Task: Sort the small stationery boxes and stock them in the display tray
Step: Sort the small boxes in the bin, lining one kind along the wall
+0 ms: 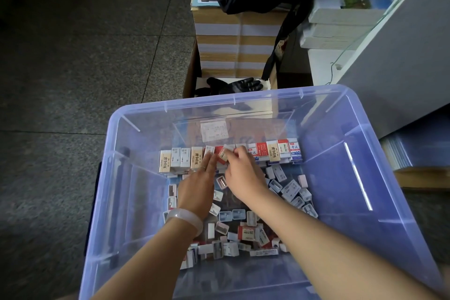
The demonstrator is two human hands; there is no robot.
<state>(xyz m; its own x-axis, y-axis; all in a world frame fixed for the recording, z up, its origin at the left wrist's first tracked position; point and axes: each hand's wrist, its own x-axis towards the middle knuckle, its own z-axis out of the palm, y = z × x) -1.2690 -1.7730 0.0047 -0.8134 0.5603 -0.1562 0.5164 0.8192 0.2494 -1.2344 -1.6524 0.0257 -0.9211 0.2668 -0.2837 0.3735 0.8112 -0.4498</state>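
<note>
- Translucent blue plastic bin (379,178) is filling the lower frame; loose small boxes (233,234) are lying scattered at its centre.
- Left hand (197,190), fingers straight, is pressing against the standing row of boxes (180,159).
- Right hand (243,173) is pinching a red-and-white box (222,154) at the row.
- Black glove (239,85) is lying beyond the bin, upper centre.

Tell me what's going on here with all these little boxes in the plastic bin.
A person is sorting small stationery boxes inside a clear bluish bin. A row of upright boxes stands along the far side. The right hand pinches a red and white box at a gap in that row, while the left hand lies flat with straight fingers against the boxes beside it. A loose pile of boxes still lies unsorted nearer the person.
</note>
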